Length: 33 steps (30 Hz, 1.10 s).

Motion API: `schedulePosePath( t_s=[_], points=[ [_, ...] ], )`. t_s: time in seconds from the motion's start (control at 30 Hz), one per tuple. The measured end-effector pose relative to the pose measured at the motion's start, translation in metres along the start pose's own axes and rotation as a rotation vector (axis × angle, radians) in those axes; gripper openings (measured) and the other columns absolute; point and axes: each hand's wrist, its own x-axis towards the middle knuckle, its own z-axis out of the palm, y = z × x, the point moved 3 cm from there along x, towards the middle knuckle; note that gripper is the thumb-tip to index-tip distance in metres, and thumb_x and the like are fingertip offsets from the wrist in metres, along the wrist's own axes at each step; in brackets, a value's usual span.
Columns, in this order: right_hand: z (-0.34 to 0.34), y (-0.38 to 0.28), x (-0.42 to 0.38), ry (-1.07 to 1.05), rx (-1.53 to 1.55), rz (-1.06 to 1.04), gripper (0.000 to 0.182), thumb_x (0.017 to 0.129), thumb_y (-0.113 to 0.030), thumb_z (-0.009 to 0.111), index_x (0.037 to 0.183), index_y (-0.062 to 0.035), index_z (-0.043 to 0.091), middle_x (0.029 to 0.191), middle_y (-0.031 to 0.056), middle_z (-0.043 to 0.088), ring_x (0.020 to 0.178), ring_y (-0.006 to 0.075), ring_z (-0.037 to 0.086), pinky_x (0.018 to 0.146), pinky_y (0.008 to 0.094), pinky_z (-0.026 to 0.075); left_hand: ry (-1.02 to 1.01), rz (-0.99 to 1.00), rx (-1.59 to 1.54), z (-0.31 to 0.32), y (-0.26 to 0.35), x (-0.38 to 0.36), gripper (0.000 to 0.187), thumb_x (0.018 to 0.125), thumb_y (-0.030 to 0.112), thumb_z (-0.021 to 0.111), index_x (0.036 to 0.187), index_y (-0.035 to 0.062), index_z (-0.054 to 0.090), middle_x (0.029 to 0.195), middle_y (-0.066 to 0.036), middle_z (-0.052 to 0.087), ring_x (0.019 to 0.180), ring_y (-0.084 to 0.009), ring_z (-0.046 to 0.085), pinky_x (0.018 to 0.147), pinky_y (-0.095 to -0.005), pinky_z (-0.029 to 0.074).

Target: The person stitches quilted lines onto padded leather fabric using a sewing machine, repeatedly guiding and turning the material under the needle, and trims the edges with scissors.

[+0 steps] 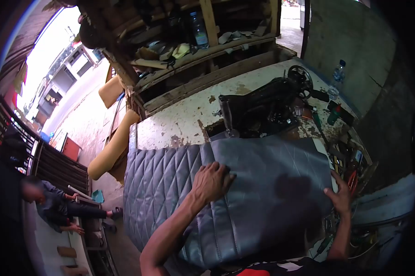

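Observation:
A large grey leatherette sheet [262, 202] lies over the front of the worktable, with diamond quilting on its left part and a smoother panel on the right. My left hand [212, 181] presses on it near the stitched seams, fingers curled against the surface. At the sheet's right edge, my right hand [340, 195] grips the border, thumb on top and fingers partly hidden. Just beyond the sheet stands a black sewing machine [262, 108], its handwheel [300, 82] at the far right. The machine's needle area is too dark to make out.
Tools and scraps crowd a tray [354, 156] right of the sheet. A plastic bottle [338, 78] stands at the table's back right. Wooden shelves [203, 60] with clutter rise behind. Tan foam-like pieces [113, 147] lean at the left, where a person [56, 202] sits.

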Motion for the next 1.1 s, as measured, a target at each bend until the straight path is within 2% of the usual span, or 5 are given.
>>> schedulePosePath(
  t_s=[0.23,0.57,0.8,0.87,1.1],
  points=[
    [0.02,-0.089,0.053,0.35,-0.673,-0.18,0.051,0.089,-0.009,0.073,0.138,-0.0011,0.06,0.132,0.0181,0.062,0.119,0.0359,0.065,0.103,0.0441,0.05,0.488,0.12,0.083,0.045,0.005,0.038,0.061,0.103,0.043,0.05,0.159,0.019,0.042,0.168,-0.018,0.031,0.157,-0.0379,0.023,0.129,-0.0518,0.014],
    [0.266,-0.109,0.258,-0.335,-0.457,-0.658,0.033,0.095,-0.021,0.062,0.126,-0.0115,0.072,0.129,0.0155,0.066,0.12,0.0386,0.062,0.109,0.0502,0.045,0.483,0.085,0.043,0.05,0.023,0.026,0.062,0.1,0.045,0.054,0.157,0.0225,0.046,0.167,-0.016,0.034,0.156,-0.038,0.027,0.127,-0.0533,0.017],
    [0.252,-0.138,0.16,-0.201,-0.464,-0.753,0.023,0.089,-0.035,0.072,0.098,-0.0159,0.081,0.079,0.0072,0.075,0.083,0.031,0.073,0.084,0.0428,0.058,0.629,0.222,-0.281,0.045,0.008,0.027,0.052,0.094,0.025,0.066,0.141,0.0032,0.057,0.151,-0.021,0.053,0.143,-0.0405,0.046,0.12,-0.0531,0.033],
    [0.233,-0.138,0.123,-0.064,-0.35,-0.936,0.018,0.089,-0.03,0.073,0.097,-0.0143,0.079,0.081,0.0084,0.074,0.076,0.0291,0.072,0.071,0.0404,0.059,1.013,0.238,-0.261,0.043,0.017,0.015,0.047,0.093,0.016,0.067,0.137,0.0008,0.058,0.145,-0.023,0.056,0.139,-0.0427,0.05,0.115,-0.055,0.038],
    [0.208,-0.122,0.081,0.002,-0.319,-0.701,0.019,0.093,-0.027,0.071,0.103,-0.0117,0.076,0.08,0.0084,0.073,0.079,0.0279,0.072,0.074,0.0426,0.058,0.811,0.561,0.005,0.016,0.037,0.028,0.036,0.092,0.014,0.069,0.127,0.0059,0.066,0.138,-0.022,0.061,0.138,-0.0427,0.052,0.12,-0.058,0.033]
  ],
)
